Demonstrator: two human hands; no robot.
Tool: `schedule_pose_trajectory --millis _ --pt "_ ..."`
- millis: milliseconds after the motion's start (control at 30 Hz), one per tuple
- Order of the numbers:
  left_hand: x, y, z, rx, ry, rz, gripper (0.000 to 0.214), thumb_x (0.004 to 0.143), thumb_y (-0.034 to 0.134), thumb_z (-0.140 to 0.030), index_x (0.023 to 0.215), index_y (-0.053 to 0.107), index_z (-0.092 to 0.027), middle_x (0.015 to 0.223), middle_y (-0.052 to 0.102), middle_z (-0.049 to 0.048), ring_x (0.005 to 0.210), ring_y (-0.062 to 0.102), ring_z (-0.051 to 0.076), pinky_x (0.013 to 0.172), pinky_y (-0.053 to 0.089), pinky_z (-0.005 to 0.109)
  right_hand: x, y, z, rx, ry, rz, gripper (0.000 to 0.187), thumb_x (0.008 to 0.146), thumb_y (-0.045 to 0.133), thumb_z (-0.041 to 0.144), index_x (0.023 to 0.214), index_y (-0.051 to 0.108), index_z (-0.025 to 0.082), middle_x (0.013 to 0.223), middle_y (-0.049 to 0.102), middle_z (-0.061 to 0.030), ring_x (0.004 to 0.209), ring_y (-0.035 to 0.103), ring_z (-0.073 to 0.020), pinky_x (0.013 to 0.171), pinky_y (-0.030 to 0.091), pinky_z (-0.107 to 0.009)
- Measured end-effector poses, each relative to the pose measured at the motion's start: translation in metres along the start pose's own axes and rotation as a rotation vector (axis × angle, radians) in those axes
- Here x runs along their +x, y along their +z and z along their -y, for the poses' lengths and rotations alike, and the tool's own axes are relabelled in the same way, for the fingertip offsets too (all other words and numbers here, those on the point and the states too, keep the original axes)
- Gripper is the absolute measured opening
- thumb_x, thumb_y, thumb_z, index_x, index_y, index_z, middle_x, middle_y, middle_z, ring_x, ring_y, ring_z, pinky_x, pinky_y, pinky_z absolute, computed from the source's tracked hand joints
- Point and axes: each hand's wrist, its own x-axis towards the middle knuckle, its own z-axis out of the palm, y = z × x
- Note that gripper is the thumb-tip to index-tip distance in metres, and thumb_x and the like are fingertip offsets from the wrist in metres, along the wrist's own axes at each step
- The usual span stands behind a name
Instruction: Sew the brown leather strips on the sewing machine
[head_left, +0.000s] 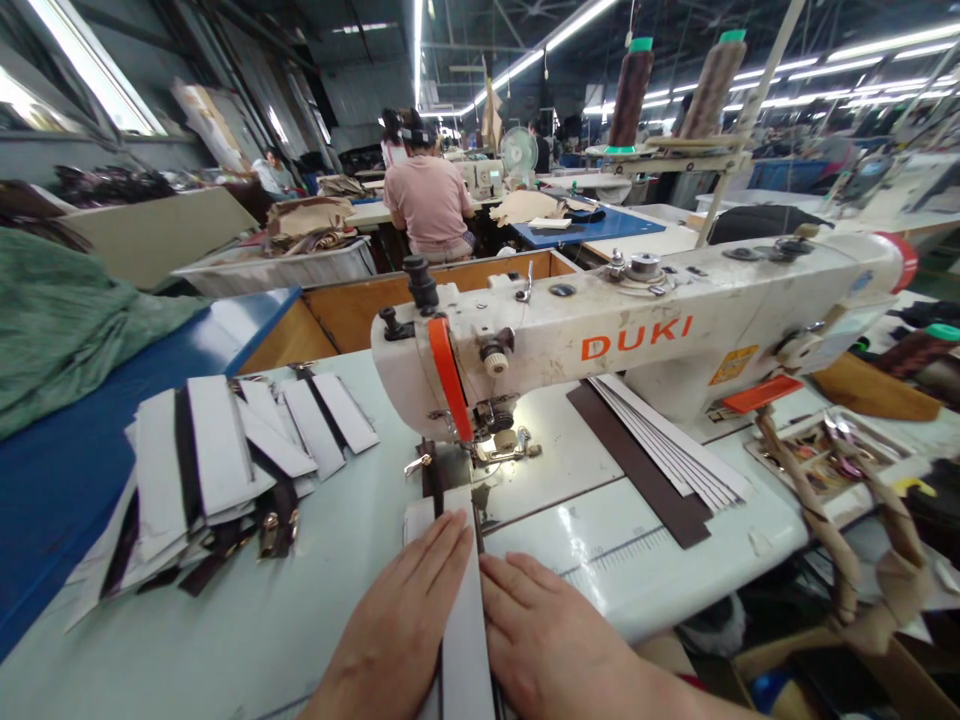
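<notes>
My left hand (412, 610) lies flat with stretched fingers on a long white-backed strip (466, 640), pressing it to the sewing machine bed. On the strip's other side, my right hand (551, 625) rests flat, fingertips at its edge. The strip's far end is under or just before the presser foot of the sewing machine (540, 340); the needle point cannot be made out. A dark zipper tape (431, 480) runs along the strip's left side, with a gold zipper pull (418, 463) beside the foot.
White-backed strips with dark zippers (217, 450) are heaped on the left. Brown and white strips (652, 460) lie fanned under the machine arm. A parts tray (840, 455) sits at right, thread cones (634, 95) stand above, and a person (427, 195) sits ahead.
</notes>
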Motion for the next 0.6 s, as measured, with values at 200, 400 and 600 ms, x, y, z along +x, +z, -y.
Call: schedule_pose_trajectory --millis 200,400,600 --pt "-0.0001 0.0005 -0.0008 -0.008 0.001 -0.001 0.044 0.089 0.022 -0.005 0.114 0.06 -0.006 0.116 0.066 0.015 0.109 0.062 0.021 0.088 0.054 0.032 0.0007 0.0007 -0.0009 -0.021 -0.014 -0.024 0.031 0.095 0.046 0.03 0.109 0.065 0.01 0.125 0.059 -0.0132 0.122 0.046 -0.0269 0.109 0.031 -0.036" --pt "-0.0043 0.0035 -0.0003 -0.023 -0.022 0.006 0.044 0.09 0.024 -0.007 0.116 0.059 -0.009 0.119 0.065 0.0135 0.113 0.06 0.02 0.091 0.052 0.032 0.002 0.0022 -0.0001 -0.034 -0.012 -0.02 0.03 0.094 0.048 0.03 0.108 0.065 0.011 0.123 0.061 -0.0122 0.12 0.048 -0.0269 0.105 0.036 -0.037" --pt "-0.0034 0.0045 -0.0012 -0.02 -0.016 -0.036 0.043 0.089 0.024 -0.005 0.115 0.059 -0.007 0.117 0.066 0.0142 0.11 0.062 0.02 0.089 0.053 0.031 0.003 0.0067 -0.0017 -0.036 -0.021 -0.056 0.03 0.094 0.049 0.03 0.107 0.066 0.011 0.12 0.063 -0.0121 0.118 0.05 -0.0268 0.105 0.038 -0.037"
